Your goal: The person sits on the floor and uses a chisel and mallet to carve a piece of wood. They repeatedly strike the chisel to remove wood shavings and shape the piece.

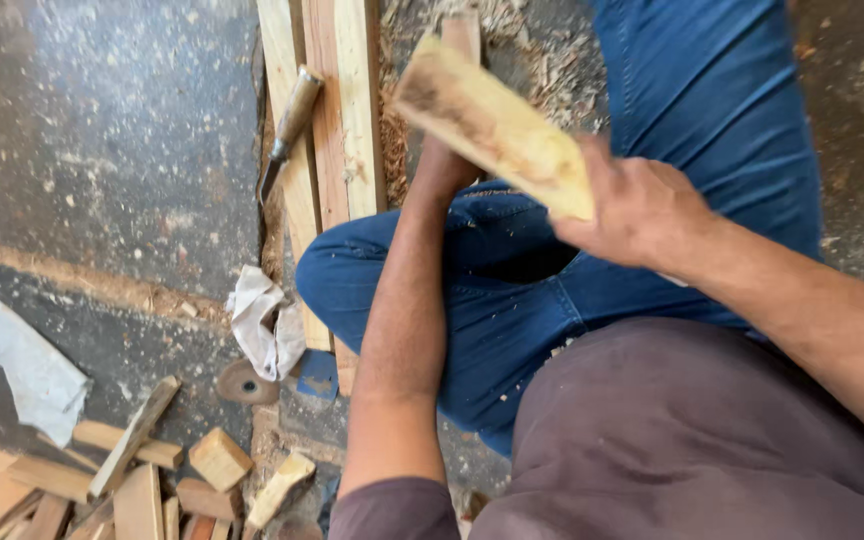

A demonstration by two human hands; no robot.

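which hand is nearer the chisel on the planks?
Left. The left hand is just right of the planks bearing the chisel; the right hand grips the wood block, farther right.

Left hand [442, 165] mostly hidden behind the raised wooden block [497, 125]; its grip cannot be made out. Block blurred, lower end covered by the right hand [637, 210]. Planks [337, 110] cut off by the top edge, lower ends hidden under the knee. Chisel [290, 128] blade tip too dark to tell. Offcut pile [122, 480] cropped at the bottom edge.
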